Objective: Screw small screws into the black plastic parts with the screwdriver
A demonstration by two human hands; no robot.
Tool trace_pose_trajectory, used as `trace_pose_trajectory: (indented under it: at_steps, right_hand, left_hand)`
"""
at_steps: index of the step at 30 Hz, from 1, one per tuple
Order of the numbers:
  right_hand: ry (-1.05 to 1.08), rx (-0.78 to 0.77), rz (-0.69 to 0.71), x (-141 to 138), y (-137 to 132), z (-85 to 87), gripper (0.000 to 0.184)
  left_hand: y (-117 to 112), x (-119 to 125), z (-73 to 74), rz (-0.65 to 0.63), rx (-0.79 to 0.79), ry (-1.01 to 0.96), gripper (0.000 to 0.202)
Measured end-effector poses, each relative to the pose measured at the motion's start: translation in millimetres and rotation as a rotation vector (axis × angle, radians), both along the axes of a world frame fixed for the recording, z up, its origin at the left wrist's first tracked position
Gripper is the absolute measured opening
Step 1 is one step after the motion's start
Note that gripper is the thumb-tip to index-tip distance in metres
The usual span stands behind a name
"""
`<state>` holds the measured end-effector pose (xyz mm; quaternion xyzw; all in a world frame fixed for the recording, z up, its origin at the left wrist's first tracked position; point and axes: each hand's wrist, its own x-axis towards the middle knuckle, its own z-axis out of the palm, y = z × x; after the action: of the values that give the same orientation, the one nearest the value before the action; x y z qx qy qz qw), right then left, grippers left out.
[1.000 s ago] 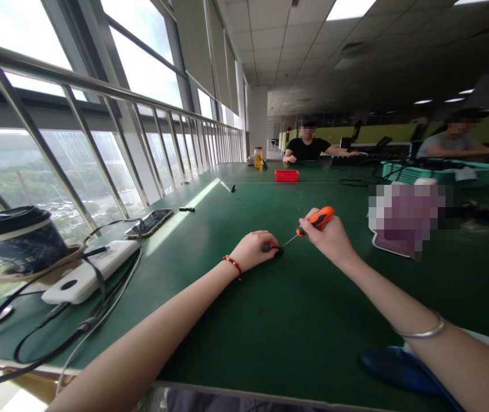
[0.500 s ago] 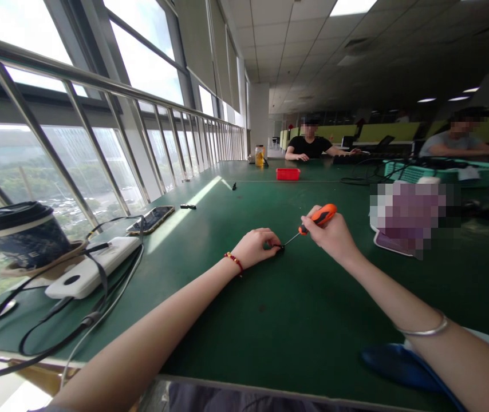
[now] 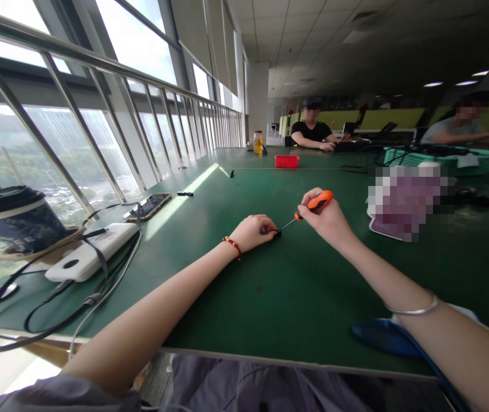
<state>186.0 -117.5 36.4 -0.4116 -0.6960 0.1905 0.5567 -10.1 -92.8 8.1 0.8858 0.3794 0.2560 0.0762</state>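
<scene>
My right hand [image 3: 325, 216] is closed around the orange and black handle of a screwdriver [image 3: 319, 200]. Its thin metal shaft slants down to the left, with the tip at a small black part [image 3: 277, 233] on the green tabletop. My left hand [image 3: 253, 233] rests on the table and pinches that part between thumb and fingers. The part is mostly hidden by the fingertips, so its kind cannot be made out. Farther off lie two other small black pieces, one long piece [image 3: 185, 194] by the sunlit strip and one short piece [image 3: 232, 174].
At left are a paper cup [image 3: 21, 226], a white power bank [image 3: 92, 252] with cables, and a phone [image 3: 148, 206]. A red tray [image 3: 286, 162] and a jar [image 3: 257, 142] stand at the far end. A green basket [image 3: 446, 162] sits right. Two people sit beyond.
The view has tilted downward, so the scene sits higher in the picture. Both hands keep their holds, and the screwdriver tip stays at the black part. The far person's arms have moved.
</scene>
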Motion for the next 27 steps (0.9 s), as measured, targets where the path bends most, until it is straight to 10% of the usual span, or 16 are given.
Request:
trace_pose_trajectory:
  at_steps: [27]
  right_hand:
    - [-0.17,0.022,-0.309,-8,-13,6.7,0.039]
  left_hand:
    - [-1,7,-2.2,-0.06,0.109,0.072,0.015]
